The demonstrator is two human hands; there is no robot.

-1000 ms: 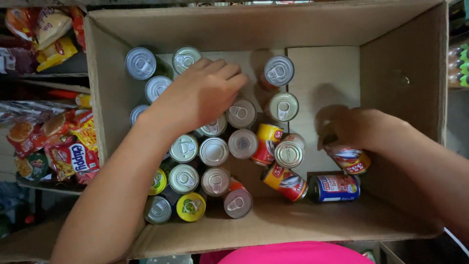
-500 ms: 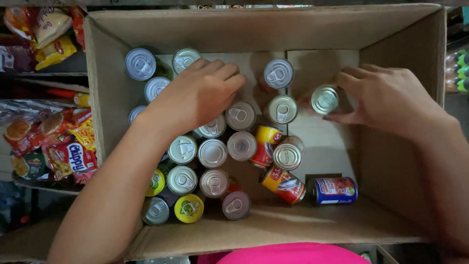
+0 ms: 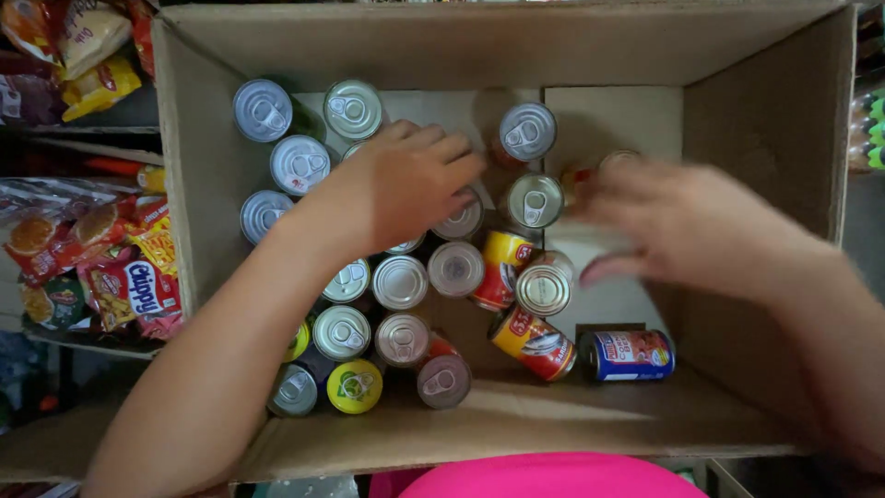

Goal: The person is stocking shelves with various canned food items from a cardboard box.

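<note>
A large open cardboard box (image 3: 590,55) fills the view from above, and everything else is placed by it. Outside its left wall, shelves hold bright snack packets (image 3: 101,267).

Inside the box, the left half is packed with upright tin cans (image 3: 401,281), their silver pull-tab lids facing up in loose rows. The left hand (image 3: 406,184) lies flat on this cluster near the box's middle, fingers spread and lightly curled over the lids, pressing rather than gripping any one can.

The right hand (image 3: 673,226) is over the emptier right half of the box, blurred by motion. Its fingers look loosely curled, and a small can (image 3: 619,159) shows at their far edge, near the back wall; whether they grip it cannot be told.

Near the front wall, a red and yellow can (image 3: 535,343) and a blue can (image 3: 629,355) lie on their sides, just apart from each other.

To do this well, the steadying left hand should probably keep the rows from toppling while each can is set upright, snug against its neighbours.
</note>
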